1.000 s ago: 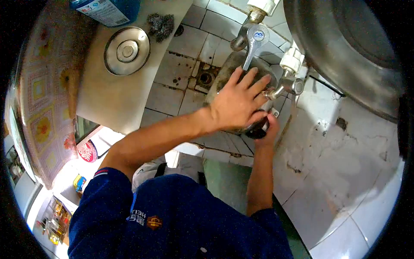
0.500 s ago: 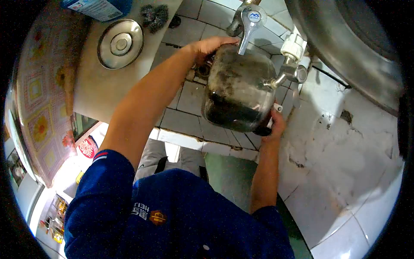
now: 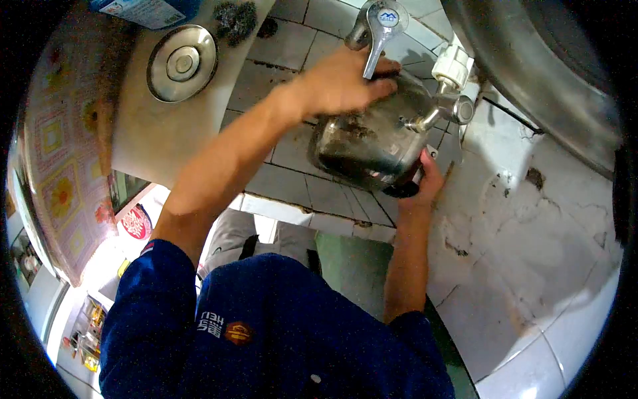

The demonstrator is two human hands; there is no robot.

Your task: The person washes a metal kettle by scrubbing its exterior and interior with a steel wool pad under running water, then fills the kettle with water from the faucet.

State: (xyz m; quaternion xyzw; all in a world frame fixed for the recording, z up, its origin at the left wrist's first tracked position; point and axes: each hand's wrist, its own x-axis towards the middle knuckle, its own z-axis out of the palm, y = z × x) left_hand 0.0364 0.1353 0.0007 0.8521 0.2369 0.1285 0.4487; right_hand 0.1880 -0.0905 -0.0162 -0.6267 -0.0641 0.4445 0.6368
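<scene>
A squarish metal pot (image 3: 362, 153), stained dark with soot, is held tilted in the tiled sink under the tap. Its blackened surface faces me. My right hand (image 3: 428, 179) is closed around the pot's dark handle at the lower right. My left hand (image 3: 339, 83) lies over the pot's upper part with fingers stretched out and slightly apart, just below the tap lever (image 3: 377, 53). Whether its fingers touch the metal I cannot tell. A second metal tap (image 3: 452, 110) juts in close to the pot's right side, overlapping it in view.
On the counter (image 3: 159, 143) at left lie a round metal lid (image 3: 183, 63) and a dark steel-wool scrubber (image 3: 235, 23), beside a blue container (image 3: 143, 10). A large metal basin (image 3: 531, 73) leans at upper right. Cracked white tiles (image 3: 512, 246) spread along the right.
My left hand has moved from the pot's upper left edge rightward over its surface. The pot has tilted slightly. My right hand keeps its hold and has risen slightly.
</scene>
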